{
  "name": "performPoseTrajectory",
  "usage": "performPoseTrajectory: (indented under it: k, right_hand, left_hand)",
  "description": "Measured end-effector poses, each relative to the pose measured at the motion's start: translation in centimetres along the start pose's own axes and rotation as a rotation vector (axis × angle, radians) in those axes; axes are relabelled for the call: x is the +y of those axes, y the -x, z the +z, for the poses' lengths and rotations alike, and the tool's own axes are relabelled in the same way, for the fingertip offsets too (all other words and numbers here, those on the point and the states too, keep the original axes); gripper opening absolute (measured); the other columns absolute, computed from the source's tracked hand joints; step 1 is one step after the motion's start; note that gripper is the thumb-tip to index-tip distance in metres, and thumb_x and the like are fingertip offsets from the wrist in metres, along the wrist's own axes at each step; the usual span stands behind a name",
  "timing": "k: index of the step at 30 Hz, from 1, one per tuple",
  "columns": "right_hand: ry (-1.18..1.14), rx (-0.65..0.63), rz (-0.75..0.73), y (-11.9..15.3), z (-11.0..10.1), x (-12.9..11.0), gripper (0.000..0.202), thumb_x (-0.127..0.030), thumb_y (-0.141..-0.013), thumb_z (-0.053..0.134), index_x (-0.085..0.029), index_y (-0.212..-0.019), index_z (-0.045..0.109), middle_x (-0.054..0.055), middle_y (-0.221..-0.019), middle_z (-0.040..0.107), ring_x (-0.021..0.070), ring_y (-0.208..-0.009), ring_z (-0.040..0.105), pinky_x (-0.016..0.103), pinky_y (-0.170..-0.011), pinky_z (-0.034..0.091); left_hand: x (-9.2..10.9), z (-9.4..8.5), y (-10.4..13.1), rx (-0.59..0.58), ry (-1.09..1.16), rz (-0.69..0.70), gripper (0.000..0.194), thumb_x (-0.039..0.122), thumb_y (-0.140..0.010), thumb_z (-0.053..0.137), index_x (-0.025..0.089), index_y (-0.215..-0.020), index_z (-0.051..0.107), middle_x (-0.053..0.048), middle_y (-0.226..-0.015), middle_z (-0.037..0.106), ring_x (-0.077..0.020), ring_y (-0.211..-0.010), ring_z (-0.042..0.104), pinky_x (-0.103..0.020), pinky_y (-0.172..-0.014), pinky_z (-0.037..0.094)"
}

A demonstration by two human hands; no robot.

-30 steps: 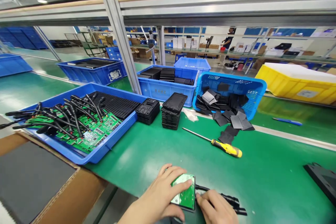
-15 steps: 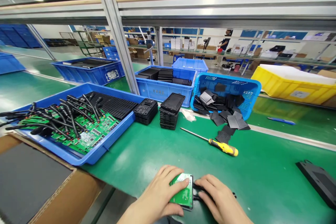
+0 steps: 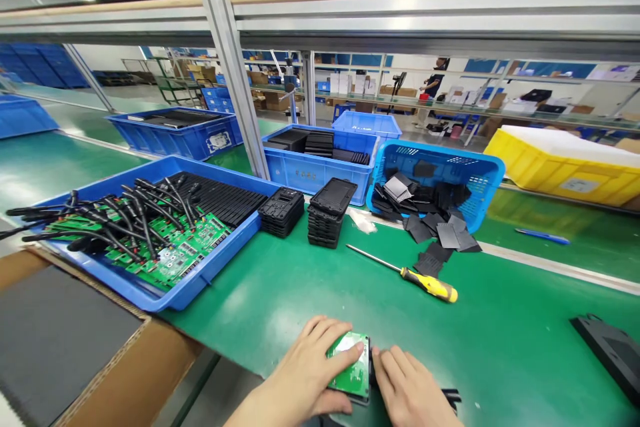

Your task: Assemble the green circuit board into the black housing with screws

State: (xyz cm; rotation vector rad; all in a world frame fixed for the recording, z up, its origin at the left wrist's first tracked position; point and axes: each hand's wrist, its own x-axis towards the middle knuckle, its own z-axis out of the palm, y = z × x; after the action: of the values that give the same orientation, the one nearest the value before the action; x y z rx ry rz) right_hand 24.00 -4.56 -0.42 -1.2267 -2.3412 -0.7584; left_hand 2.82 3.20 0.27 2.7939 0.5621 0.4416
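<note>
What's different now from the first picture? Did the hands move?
The right hand moved a little farther forward along the edge of the green board, and covers more of the black cables. I can't see anything let go. The left hand still holds the board, and the yellow screwdriver stayed put.

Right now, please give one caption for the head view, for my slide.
Left hand holds a green circuit board; right hand touches its edge beside black cables.

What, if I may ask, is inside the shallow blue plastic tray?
The tray holds green circuit boards, black cables over them, and thin black pieces; its floor is covered.
</note>
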Motion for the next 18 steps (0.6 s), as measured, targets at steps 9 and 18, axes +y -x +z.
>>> performPoseTrajectory:
  k: [9,18]
  right_hand:
    - [-0.002,0.030,-0.017,-0.7,0.6,-1.2,0.033,0.002,-0.079,0.033,-0.006,-0.084,0.065,0.013,-0.069,0.060,0.0231,-0.058,0.052,0.034,-0.050,0.035]
    - [-0.225,-0.244,0.006,-1.4,-0.2,2.0,0.016,-0.004,-0.083,0.057,-0.017,-0.076,0.062,0.000,-0.068,0.058,0.0163,-0.057,0.054,0.028,-0.049,0.039]
  left_hand:
    - [0.0,-0.3,0.1,-0.036,-0.012,0.003,0.079,0.052,-0.068,0.083,0.021,-0.132,0.049,-0.017,-0.130,0.055,-0.0352,-0.122,0.051,-0.071,-0.106,0.031]
    - [0.5,-0.6,0.0,-0.020,-0.022,-0.033,0.078,0.046,-0.066,0.087,0.024,-0.131,0.051,-0.013,-0.125,0.057,-0.0329,-0.118,0.053,-0.070,-0.106,0.030]
